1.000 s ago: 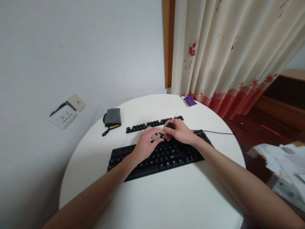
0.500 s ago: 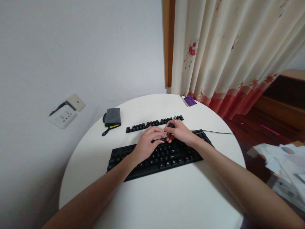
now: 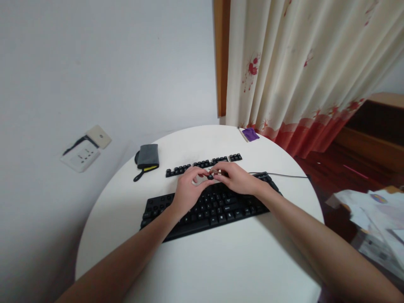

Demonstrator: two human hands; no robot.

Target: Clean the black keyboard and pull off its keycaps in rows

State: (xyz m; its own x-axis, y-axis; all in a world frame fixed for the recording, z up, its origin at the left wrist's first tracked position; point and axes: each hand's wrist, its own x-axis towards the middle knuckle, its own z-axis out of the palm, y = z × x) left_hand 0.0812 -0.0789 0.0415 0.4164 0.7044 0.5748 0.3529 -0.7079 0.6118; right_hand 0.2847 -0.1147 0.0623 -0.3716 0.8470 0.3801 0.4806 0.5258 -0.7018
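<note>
A black keyboard (image 3: 208,223) lies on the round white table, partly covered by my hands. Its upper left keys look to be without caps. Above its back edge, my left hand (image 3: 187,191) pinches a small black keycap (image 3: 210,176) between thumb and finger. My right hand (image 3: 238,179) meets it there, its fingertips at the keycap. Tucked in the right fingers is a slim wire keycap puller (image 3: 220,172), mostly hidden by the hand. Just behind the hands, loose black keycaps (image 3: 202,163) stand in a row.
A dark grey pouch (image 3: 148,156) with a loop lies at the table's left back. A purple cloth (image 3: 251,134) sits near the back right edge. The keyboard cable (image 3: 284,175) runs off rightward. Papers (image 3: 369,210) are stacked beside the table at right.
My hands have come closer together and lifted slightly back from the keys. The puller's wire prongs, which pointed up before, are now turned down among the right fingers.
</note>
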